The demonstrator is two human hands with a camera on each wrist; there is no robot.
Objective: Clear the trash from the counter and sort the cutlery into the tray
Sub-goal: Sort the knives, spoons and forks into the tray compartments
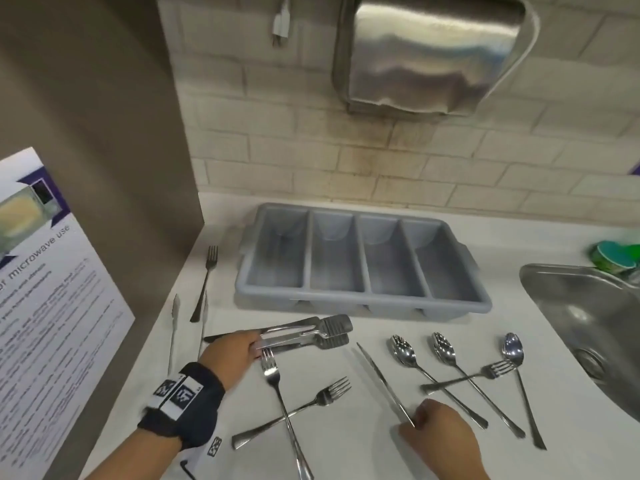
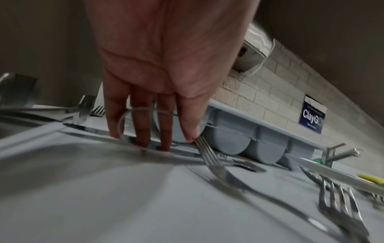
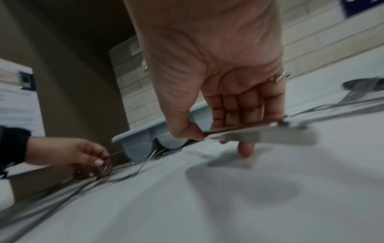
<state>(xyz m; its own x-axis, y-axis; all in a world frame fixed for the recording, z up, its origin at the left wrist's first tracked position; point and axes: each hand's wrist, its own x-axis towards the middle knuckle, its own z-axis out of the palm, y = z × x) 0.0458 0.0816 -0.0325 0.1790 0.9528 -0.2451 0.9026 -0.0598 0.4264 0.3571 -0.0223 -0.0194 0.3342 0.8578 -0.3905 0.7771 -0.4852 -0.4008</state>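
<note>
2 hands work: right hand (image 1: 437,432) fingers (image 3: 245,148) pinch the knife (image 1: 384,384) handle, blade pointing far-left toward the tray (image 1: 363,301); left hand (image 1: 231,355) fingers seemingly press tongs (image 1: 304,332).

Wall (image 1: 450,161): pale brick-pattern tile, stained below the dispenser.
Dispenser (image 1: 433,53): brushed steel, wall-mounted — a white plug (image 1: 281,26) hangs to its left.
Panel (image 1: 97,133): tall, brown, at the left, bearing a notice (image 1: 52,289) on microwave use.
Counter (image 1: 381,455): white.
Sink (image 1: 588,323): steel, set into the counter at the right — green items (image 1: 616,258) behind it.
Sign (image 2: 312,115): dark blue, on the wall.
</note>
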